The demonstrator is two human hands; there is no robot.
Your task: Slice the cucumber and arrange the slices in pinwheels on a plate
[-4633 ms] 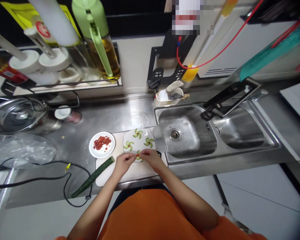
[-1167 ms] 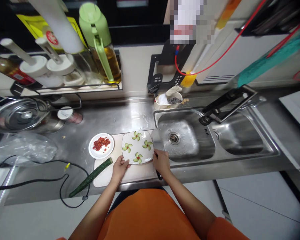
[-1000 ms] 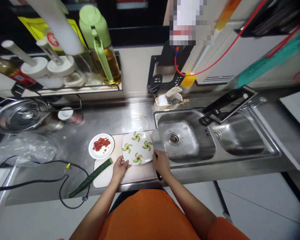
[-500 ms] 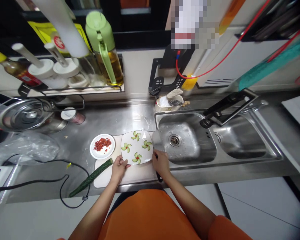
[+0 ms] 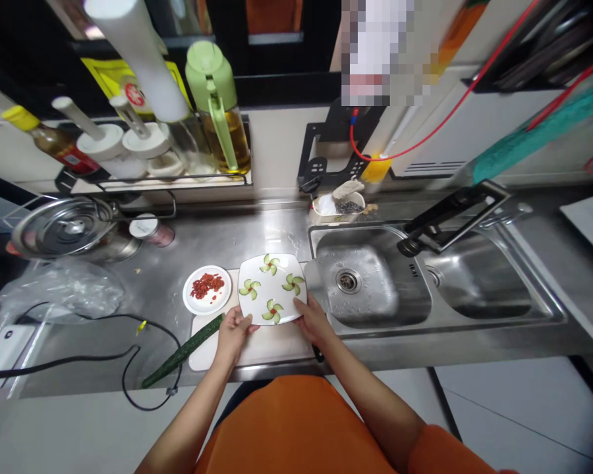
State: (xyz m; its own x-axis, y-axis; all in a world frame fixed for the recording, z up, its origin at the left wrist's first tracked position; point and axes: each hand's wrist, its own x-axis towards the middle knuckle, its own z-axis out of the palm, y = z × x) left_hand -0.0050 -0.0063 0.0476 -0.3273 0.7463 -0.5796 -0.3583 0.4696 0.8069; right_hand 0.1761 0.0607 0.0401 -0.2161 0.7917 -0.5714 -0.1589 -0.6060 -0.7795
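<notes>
Both hands hold a white square plate (image 5: 271, 288) with rounded corners, over a pale cutting board (image 5: 271, 349). My left hand (image 5: 234, 332) grips its lower left corner, thumb on the rim. My right hand (image 5: 315, 321) grips the lower right corner, thumb on top. Several pinwheels of green cucumber slices with red centres lie on the plate. Left of it, a round white plate (image 5: 190, 298) carries chopped red pieces (image 5: 208, 286). A cucumber (image 5: 182, 352) with one cut end lies beside my left hand. Under my right hand shows a black knife handle (image 5: 318, 353); its blade is partly hidden.
A double steel sink (image 5: 375, 316) with a black faucet (image 5: 429, 220) is on the right. At left are a lidded pot (image 5: 74, 227), a plastic bag (image 5: 62, 289), a black cable (image 5: 79, 356) and a small jar (image 5: 153, 230). An oil bottle (image 5: 220, 112) stands on the rear rack.
My right hand has moved from the plate's right side beside the knife onto its lower right corner, thumb now on top. The plate looks slightly larger, as if raised. The view has shifted slightly.
</notes>
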